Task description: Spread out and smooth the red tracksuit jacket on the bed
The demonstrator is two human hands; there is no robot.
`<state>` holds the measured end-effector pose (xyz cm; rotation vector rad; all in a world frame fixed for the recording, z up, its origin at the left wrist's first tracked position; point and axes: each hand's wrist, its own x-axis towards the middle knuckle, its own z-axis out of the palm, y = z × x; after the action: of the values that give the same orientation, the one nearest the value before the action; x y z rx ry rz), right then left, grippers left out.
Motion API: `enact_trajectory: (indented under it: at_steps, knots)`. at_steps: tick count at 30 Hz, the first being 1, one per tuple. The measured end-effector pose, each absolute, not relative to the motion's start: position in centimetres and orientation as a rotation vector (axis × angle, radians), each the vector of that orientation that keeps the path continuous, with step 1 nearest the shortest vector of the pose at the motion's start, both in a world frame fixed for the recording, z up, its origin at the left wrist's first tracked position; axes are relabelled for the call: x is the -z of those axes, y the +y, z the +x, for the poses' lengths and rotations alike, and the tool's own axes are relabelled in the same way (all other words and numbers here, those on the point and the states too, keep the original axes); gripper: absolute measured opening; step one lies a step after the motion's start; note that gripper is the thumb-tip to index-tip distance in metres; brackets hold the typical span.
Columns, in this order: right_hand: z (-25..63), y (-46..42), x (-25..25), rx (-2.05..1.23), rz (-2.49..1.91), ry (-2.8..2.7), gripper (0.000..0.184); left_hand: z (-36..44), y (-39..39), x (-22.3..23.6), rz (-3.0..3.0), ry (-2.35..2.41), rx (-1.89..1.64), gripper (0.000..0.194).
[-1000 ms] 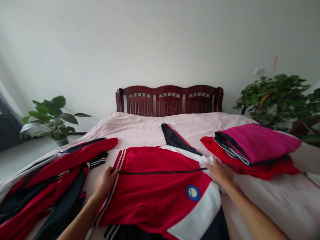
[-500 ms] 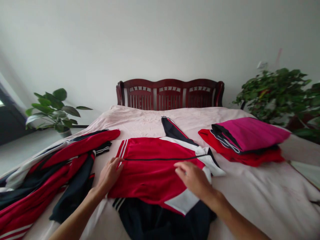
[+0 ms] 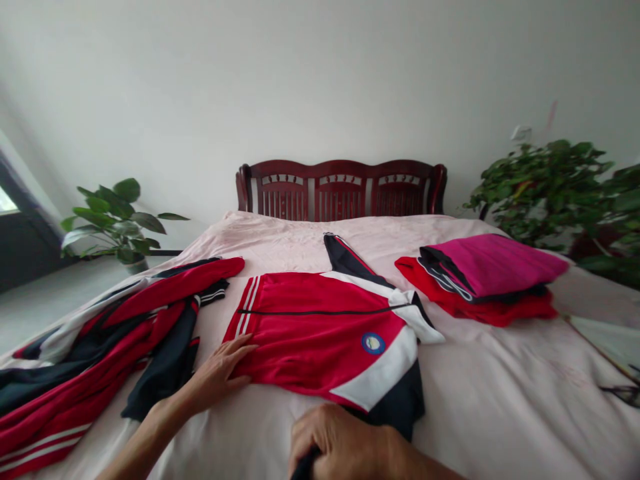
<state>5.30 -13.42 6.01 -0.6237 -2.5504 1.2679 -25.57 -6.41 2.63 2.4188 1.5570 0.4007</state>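
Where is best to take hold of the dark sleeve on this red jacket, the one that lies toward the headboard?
Pinch the narrow cuff end of the dark sleeve from above, coming from the foot of the bed. It stretches away from the red jacket and lies flat on the pale bedsheet, so that end looks free to lift.

On the bed (image 3: 500, 400), one jacket (image 3: 320, 327) lies mid-mattress. A heap of clothes (image 3: 100, 333) lies just left of it; a folded stack (image 3: 490, 267) lies to its right. My left hand (image 3: 215, 373) rests at the jacket's near edge, my right hand (image 3: 345, 443) just before it. Behind the bed stands the headboard (image 3: 340, 190), with one potted plant (image 3: 115, 220) to the left and another (image 3: 545, 193) to the right.
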Motion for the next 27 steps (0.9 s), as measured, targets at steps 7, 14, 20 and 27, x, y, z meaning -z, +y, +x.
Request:
enact_trajectory:
  at_steps: [7, 14, 20, 27]
  knots:
    - [6.3, -10.1, -4.4, -1.38, -1.096, -2.057, 0.032, -23.2, -7.1, -4.4, 2.46, 1.502, -0.435, 0.048]
    - [4.4, -8.5, -5.7, -1.622, -1.184, -1.489, 0.052, -20.5, -7.1, -5.9, 2.558, 1.32, -0.381, 0.026]
    - [11.2, -5.6, -6.5, -1.075, -1.199, -1.701, 0.035, -21.5, -4.7, -5.9, 2.623, 1.266, -0.142, 0.044]
    - [19.7, -8.3, -3.7, -0.278, -1.659, -2.051, 0.021, -22.2, -3.0, -6.0, 2.496, 1.662, 0.192, 0.039]
